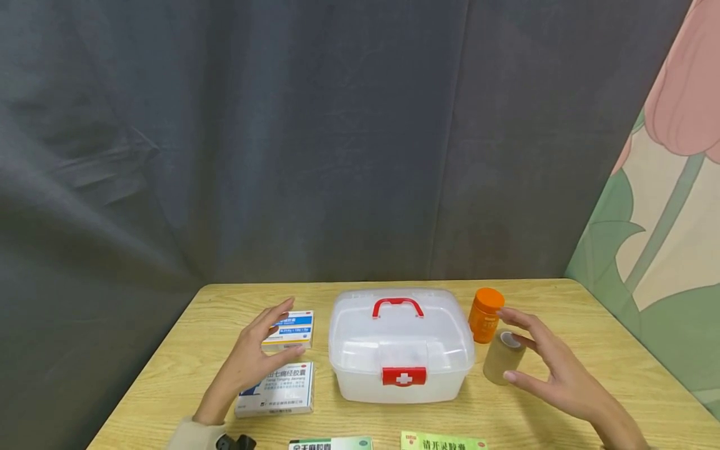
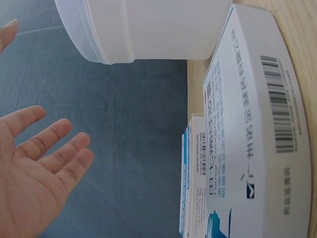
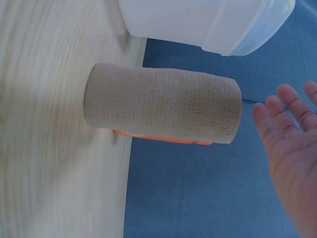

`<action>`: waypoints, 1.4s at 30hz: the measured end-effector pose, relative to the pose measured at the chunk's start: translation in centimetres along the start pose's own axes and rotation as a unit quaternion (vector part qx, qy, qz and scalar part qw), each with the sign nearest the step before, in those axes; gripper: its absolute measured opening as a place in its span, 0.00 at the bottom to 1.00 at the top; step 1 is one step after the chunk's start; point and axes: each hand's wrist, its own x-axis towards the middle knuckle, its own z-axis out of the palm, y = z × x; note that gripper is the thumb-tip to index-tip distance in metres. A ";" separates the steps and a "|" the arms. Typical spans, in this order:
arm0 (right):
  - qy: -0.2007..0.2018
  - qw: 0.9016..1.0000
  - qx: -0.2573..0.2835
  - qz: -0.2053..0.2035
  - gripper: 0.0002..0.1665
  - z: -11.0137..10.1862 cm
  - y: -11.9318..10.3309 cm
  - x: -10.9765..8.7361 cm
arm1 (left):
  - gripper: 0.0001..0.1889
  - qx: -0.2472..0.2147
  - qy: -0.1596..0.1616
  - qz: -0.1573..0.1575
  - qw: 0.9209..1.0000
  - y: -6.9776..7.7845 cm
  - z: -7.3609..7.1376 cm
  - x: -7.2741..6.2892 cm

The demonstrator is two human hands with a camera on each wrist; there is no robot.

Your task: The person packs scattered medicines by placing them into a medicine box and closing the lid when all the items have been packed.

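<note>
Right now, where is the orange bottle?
In the head view, the orange bottle stands on the table, just right of the clear-lidded box and behind the tan roll, with the right hand nearby.

Left of the clear lidded box (image 1: 402,347) on the counter (image 1: 174,372), the left hand (image 1: 250,359) hovers by a blue-striped carton (image 1: 296,331) and a white carton (image 1: 284,392); right of the box, the right hand (image 1: 554,365) hovers by a tan roll (image 1: 498,362) and an orange bottle (image 1: 484,322).
</note>
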 end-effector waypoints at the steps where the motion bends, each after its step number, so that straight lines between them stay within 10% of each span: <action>1: 0.000 1.000 0.005 -0.002 0.55 0.1 0.0 0.0 | 0.40 -0.004 0.000 0.002 1.000 0.0 0.0 0.1; 12: 0.015 0.998 0.024 -0.052 0.54 0.8 0.2 0.7 | 0.39 -0.022 0.000 0.019 1.000 0.3 0.7 0.7; 42: 0.002 1.000 0.010 -0.013 0.54 2.2 0.1 0.9 | 0.41 -0.076 -0.023 0.026 0.996 0.6 2.6 0.6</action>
